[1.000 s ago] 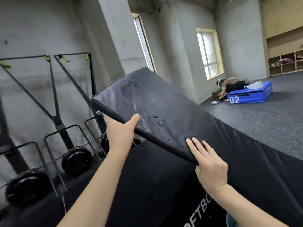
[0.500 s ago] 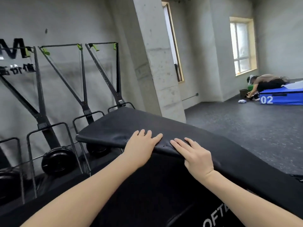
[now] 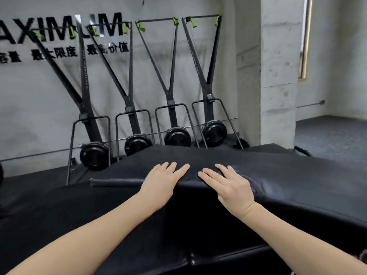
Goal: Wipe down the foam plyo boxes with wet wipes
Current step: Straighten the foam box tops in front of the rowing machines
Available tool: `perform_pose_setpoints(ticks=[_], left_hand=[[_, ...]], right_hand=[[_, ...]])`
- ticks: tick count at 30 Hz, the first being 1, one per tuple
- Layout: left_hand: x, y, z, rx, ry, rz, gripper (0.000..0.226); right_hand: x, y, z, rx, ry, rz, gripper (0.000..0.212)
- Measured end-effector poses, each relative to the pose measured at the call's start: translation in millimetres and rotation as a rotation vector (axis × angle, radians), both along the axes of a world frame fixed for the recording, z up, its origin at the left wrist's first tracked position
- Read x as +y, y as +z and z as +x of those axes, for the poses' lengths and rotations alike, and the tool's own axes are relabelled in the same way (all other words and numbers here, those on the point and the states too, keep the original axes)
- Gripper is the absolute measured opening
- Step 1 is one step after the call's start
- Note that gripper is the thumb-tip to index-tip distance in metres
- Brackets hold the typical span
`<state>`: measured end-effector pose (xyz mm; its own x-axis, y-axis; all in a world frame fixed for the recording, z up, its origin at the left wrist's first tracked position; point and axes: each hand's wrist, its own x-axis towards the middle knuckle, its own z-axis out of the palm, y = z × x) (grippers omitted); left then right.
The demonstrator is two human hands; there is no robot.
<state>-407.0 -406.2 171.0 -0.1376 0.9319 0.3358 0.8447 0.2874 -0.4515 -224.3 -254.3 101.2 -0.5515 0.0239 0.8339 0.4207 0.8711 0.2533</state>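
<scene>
A thin black foam plyo box section [image 3: 278, 171] lies nearly flat on top of a bigger black foam plyo box [image 3: 99, 219] that fills the lower part of the view. My left hand [image 3: 160, 183] and my right hand [image 3: 232, 187] press down side by side on the thin section's near edge, palms down with straight fingers. Neither hand holds anything. No wet wipe is in sight.
Several black ski-trainer machines [image 3: 174, 116] with round flywheels stand in a row against the grey wall just behind the boxes. A concrete pillar [image 3: 278, 76] rises at the right, with dark rubber floor [image 3: 333, 139] beyond it.
The thin section has come down from a steep tilt to nearly flat. My left hand left its grip on the edge and now presses flat. The view has swung left, off the blue box.
</scene>
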Motion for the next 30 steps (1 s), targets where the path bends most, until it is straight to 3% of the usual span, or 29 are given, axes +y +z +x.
perform_pose_setpoints(ticks=[7, 12, 18, 22, 26, 30], left_hand=[[-95, -57, -43, -0.146, 0.124, 0.082, 0.091], [-152, -98, -72, -0.079, 0.165, 0.107, 0.103], [-169, -157, -83, -0.168, 0.228, 0.073, 0.101], [-147, -194, -63, -0.255, 0.229, -0.083, 0.084], [-123, -227, -54, -0.330, 0.286, -0.192, 0.091], [-113, -246, -58, -0.378, 0.337, -0.197, 0.087]], right_hand=[[-66, -32, -62, -0.141, 0.164, 0.009, 0.072], [-111, -66, -99, -0.223, 0.247, -0.018, 0.070], [-122, -104, -109, -0.421, 0.255, -0.062, 0.072], [-103, -140, -83, -0.637, 0.184, -0.234, 0.080], [-90, -162, -78, -0.869, -0.075, -0.479, 0.102], [-82, -178, -92, -0.950, -0.170, -0.506, 0.109]])
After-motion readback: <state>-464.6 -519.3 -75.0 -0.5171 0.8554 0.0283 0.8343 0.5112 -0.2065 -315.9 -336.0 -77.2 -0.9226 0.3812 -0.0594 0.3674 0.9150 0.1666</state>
